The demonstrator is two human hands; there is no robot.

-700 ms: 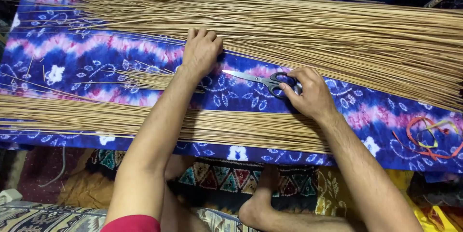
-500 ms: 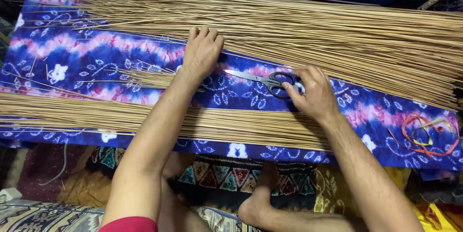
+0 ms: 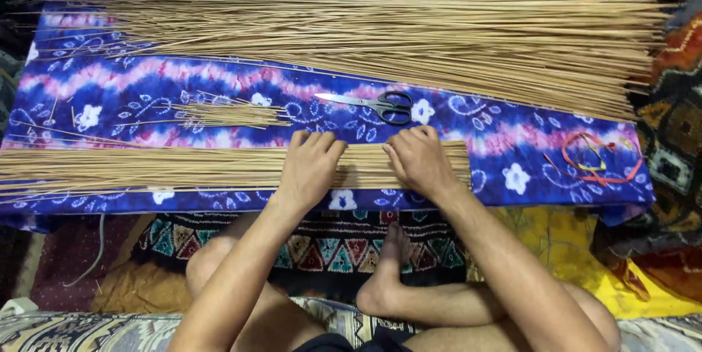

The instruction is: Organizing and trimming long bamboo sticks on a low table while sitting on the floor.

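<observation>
Blue and pink cloth (image 3: 110, 89) covers the low table. Both hands, left hand (image 3: 311, 165) and right hand (image 3: 417, 160), lie flat and open on the near stick bundle (image 3: 183, 168). Scissors (image 3: 373, 103) rest just beyond.

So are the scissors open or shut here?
Shut: the scissors lie flat on the cloth, blades together in one point, both hands off them.
</observation>
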